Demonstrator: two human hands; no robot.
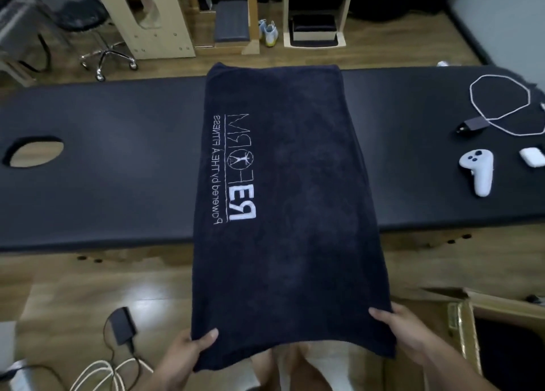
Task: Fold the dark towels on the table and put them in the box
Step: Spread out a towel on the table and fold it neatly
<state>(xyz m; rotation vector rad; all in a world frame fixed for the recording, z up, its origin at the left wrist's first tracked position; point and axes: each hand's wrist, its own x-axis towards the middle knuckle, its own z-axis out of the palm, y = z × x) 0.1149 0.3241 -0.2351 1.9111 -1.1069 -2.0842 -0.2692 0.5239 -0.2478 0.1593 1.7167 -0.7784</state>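
Note:
A dark navy towel (295, 199) with white lettering along its left side lies stretched across the black padded table (118, 169), its far edge at the table's back and its near part hanging out past the front edge toward me. My left hand (188, 346) pinches the near left corner, thumb on top. My right hand (404, 328) grips the near right corner, thumb on top. Both hold the near edge up in the air above the floor. An open cardboard box (483, 325) with something dark inside stands on the floor at the lower right.
On the table's right end lie a white controller (477, 171), a white case (532, 157), and a white cable with a dark charger (498, 107). A face hole (37, 152) is at the table's left end. A black adapter (122, 325) and cables lie on the floor.

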